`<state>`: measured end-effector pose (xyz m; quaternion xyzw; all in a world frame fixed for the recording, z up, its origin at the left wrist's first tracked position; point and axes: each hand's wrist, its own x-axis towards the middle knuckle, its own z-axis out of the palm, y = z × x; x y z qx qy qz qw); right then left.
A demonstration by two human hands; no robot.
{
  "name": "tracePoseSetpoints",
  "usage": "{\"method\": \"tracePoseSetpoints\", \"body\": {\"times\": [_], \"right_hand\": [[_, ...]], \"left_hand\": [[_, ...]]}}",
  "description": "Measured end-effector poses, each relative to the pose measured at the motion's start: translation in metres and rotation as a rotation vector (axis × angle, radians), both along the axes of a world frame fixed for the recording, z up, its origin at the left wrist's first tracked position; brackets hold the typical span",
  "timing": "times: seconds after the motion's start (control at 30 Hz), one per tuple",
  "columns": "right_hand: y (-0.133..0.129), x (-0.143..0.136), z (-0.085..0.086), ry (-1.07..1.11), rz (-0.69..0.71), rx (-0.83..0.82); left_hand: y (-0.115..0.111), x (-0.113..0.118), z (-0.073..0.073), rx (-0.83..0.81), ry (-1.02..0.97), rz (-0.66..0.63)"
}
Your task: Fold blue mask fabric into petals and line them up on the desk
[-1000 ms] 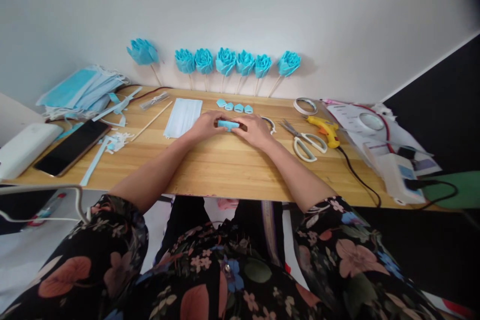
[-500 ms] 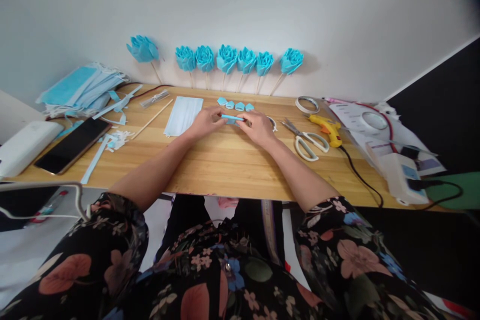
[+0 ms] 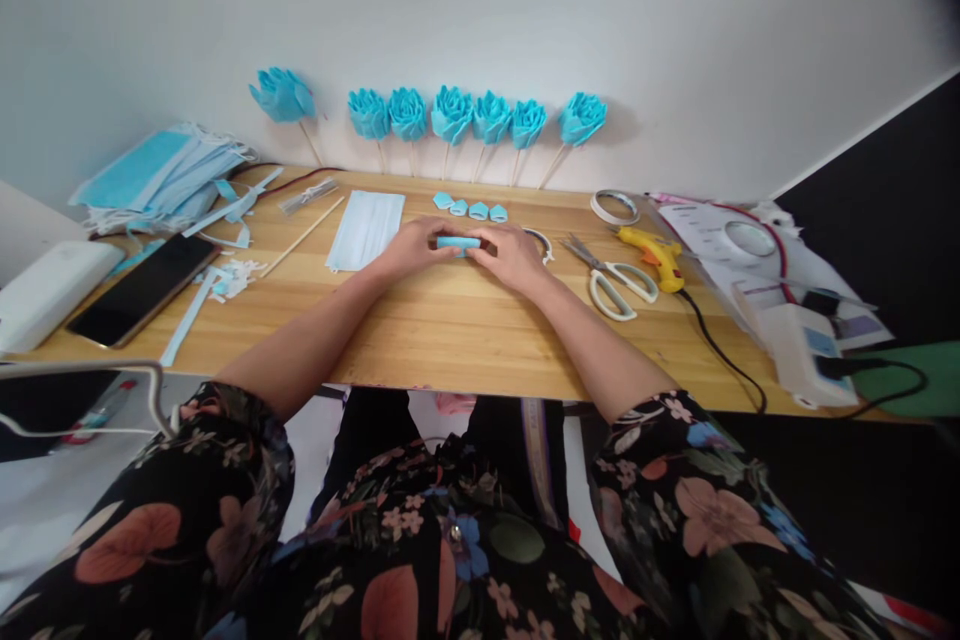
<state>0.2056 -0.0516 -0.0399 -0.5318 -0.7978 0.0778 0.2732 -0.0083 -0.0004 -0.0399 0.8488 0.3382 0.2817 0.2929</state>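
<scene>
Between my hands, low over the wooden table, is a small blue folded strip [image 3: 458, 244]. My left hand [image 3: 415, 248] pinches its left end, and my right hand [image 3: 508, 254] grips the right end. Several small blue folded pieces [image 3: 478, 211] lie in a row just beyond my fingers. A flat pale blue mask [image 3: 367, 231] rests to the left of my left hand. White-handled scissors [image 3: 611, 282] lie right of my right hand, near a white ring partly behind that hand.
Several blue flowers on sticks [image 3: 452, 115] lean on the wall. At left are piled masks [image 3: 150, 175], a phone [image 3: 142, 290] and a wooden stick [image 3: 304, 236]. At right are a tape roll [image 3: 614, 208], a yellow glue gun [image 3: 652, 256] and a power strip [image 3: 806, 355].
Both hands have moved slightly closer together, with the blue strip between them. The strip now shows a broader blue face and sits a little lower and further left.
</scene>
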Motion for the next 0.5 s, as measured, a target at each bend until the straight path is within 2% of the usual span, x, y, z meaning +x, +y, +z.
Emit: {"method": "tracePoseSetpoints", "body": {"times": [0.13, 0.23, 0.5], "right_hand": [[-0.0004, -0.0012, 0.0001, 0.065, -0.004, 0.017], [-0.0014, -0.0022, 0.0010, 0.098, -0.014, 0.037], [-0.0028, -0.0017, 0.0026, 0.149, -0.084, 0.083]], "left_hand": [[0.0040, 0.0013, -0.0059, 0.048, 0.051, 0.083], [0.0040, 0.0014, -0.0061, 0.009, 0.017, 0.145], [0.0012, -0.0018, 0.0016, -0.009, -0.105, 0.169]]}}
